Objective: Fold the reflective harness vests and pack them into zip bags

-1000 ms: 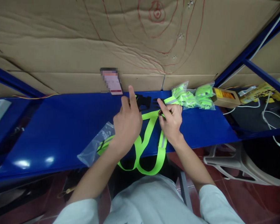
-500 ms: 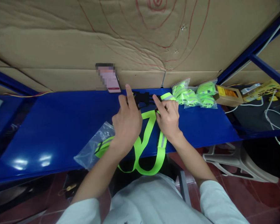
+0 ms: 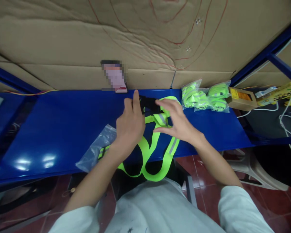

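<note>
A black side-release buckle is above the blue table, its two halves seemingly together. My left hand grips its left end, forefinger stretched forward; the palm hides part of the grip. My right hand is at the right end, thumb spread well away from the fingers, fingertips close to the buckle. Between that thumb and the fingers shows a neon yellow-green reflective strap with a grey stripe. Its loops hang over the table's front edge toward my lap. A clear plastic bag lies left of my left forearm.
Several bagged neon straps lie at the back right, beside a small cardboard box. A phone leans on the cardboard wall behind the blue table. White cables and a plastic stool are to the right.
The buckle halves, apart with prongs showing before, now appear pushed together. My right hand has loosened from its pinch and spread its thumb. The view has shifted slightly.
</note>
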The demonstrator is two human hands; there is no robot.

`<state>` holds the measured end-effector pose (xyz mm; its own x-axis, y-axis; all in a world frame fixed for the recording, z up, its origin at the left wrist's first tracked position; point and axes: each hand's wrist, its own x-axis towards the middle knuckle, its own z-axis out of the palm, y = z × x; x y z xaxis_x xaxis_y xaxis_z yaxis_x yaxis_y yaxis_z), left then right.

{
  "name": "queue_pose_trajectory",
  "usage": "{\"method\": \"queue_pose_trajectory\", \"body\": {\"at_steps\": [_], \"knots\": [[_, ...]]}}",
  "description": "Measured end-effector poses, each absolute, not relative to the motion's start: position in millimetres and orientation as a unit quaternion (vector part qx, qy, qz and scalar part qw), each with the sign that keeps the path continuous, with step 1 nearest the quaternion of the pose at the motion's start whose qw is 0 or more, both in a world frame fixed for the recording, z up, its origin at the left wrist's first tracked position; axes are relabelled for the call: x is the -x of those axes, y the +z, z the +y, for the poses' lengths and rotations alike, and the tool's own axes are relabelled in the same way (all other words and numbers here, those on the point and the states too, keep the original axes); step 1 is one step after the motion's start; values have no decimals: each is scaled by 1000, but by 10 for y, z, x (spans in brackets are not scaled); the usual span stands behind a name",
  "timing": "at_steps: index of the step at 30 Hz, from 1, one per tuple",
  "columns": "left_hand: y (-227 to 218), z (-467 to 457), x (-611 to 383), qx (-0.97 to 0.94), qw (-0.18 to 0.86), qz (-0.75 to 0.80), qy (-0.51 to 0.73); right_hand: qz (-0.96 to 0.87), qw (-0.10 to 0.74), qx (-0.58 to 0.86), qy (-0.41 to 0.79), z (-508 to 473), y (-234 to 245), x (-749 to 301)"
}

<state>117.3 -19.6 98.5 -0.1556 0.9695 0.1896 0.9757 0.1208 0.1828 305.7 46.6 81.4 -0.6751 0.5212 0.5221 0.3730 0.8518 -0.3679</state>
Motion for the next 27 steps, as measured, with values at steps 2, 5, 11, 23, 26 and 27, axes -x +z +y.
{"method": "queue_pose_trajectory", "body": {"at_steps": [2, 5, 11, 23, 26, 27], "knots": [[1033, -238, -1130, 656, -14, -737, -164, -884, 332, 286, 163, 579, 958, -3147], [1076, -300, -1038, 700, -73, -676, -219, -864, 259, 298, 313, 800, 1111, -3221], [1158, -80, -623, 780, -275, -483, -287, -760, 206, 239, 568, 979, 1233, -3144], [1674, 300, 319, 714, -449, -490, -220, -817, 81, 329, 466, 1099, 2037, -3678], [1751, 259, 369, 713, -463, -471, -235, -826, 103, 312, 458, 1061, 2144, -3690], [1774, 235, 352, 723, -467, -453, -233, -832, 99, 304, 454, 1043, 2148, -3669]]}}
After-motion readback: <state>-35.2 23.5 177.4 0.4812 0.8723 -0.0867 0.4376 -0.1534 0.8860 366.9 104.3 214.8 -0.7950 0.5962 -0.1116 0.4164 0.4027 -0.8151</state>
